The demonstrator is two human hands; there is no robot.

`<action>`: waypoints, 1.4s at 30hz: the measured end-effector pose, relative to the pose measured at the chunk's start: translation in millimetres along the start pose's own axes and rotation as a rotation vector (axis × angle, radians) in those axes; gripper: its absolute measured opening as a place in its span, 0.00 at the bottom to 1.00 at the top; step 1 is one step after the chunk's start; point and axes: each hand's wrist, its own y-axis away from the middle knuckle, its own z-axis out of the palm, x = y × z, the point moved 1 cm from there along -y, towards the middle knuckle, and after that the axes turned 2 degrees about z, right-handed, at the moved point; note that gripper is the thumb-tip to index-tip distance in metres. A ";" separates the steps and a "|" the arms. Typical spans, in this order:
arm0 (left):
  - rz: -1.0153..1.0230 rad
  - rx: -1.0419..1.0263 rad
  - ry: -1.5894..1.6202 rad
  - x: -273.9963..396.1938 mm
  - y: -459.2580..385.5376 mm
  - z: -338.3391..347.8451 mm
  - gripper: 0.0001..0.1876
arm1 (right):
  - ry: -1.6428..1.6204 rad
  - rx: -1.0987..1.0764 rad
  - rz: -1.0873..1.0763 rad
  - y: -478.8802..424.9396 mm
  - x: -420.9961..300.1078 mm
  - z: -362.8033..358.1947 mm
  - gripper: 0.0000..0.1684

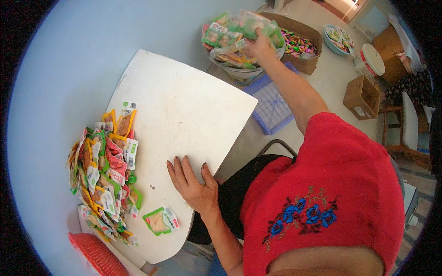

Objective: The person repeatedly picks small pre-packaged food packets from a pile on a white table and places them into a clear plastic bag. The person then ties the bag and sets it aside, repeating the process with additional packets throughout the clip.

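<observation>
My left hand [197,188] rests palm down near the edge of a white tabletop [186,103], fingers spread, holding nothing. Below it on the tabletop lies a single green-edged food packet [160,220]. Over at the top, my right hand [260,45] reaches among food packets [222,36] in plastic wrapping, heaped in a round tub [241,74]. Its fingers are partly hidden and blurred there, so their grip cannot be made out. A long pile of sealed food packets [107,162], edged in yellow, green and red, runs along the wall side of the tabletop.
A blue plastic crate [271,103] sits on the floor beside the tub. Behind are a cardboard box [316,48] of small wrapped pieces, a blue basin [333,48], a lidded white bucket [369,60] and a smaller carton [361,96]. A red basket [98,255] stands at lower left.
</observation>
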 end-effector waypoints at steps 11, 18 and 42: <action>-0.016 -0.026 -0.011 -2.6 -0.4 1.6 0.23 | 0.538 0.139 0.540 0.2 44.1 -36.2 0.14; -0.029 -0.032 0.029 -2.3 -1.1 -2.2 0.23 | 0.876 0.121 0.366 -9.7 49.2 -43.1 0.17; -0.279 0.228 -0.190 -67.6 66.7 -94.9 0.23 | 1.103 -0.905 -0.560 228.1 28.0 166.5 0.17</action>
